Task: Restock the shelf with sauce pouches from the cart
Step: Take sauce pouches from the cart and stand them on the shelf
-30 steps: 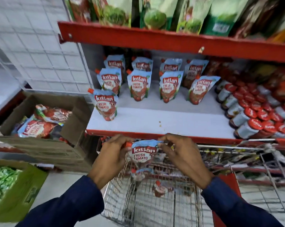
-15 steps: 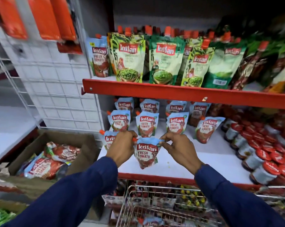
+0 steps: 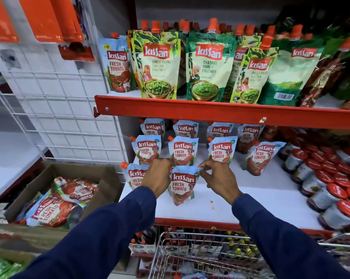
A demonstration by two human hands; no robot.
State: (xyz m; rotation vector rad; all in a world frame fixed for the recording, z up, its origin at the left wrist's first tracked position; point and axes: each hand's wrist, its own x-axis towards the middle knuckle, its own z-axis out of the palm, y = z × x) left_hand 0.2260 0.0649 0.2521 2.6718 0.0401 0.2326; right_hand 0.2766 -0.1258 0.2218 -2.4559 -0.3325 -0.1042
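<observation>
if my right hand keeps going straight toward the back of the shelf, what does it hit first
Probably the tomato pouch standing just behind it, in the middle row. Your right hand pinches the front pouch by its top corner; depth is hard to judge.

Both my arms reach forward and upward from the bottom of the view, in dark blue sleeves to the wrists; the forearms converge toward the middle. My left hand (image 3: 157, 178) is seen from the back, knuckles up, fingers curled forward and down, its grip closed on the top left corner of the tomato sauce pouch (image 3: 182, 186); my right hand (image 3: 220, 181) is likewise back-up, thumb and forefinger pinched on the pouch's top right corner, the other fingers loosely bent beneath; the hands sit level, just apart, with the pouch between them.
</observation>
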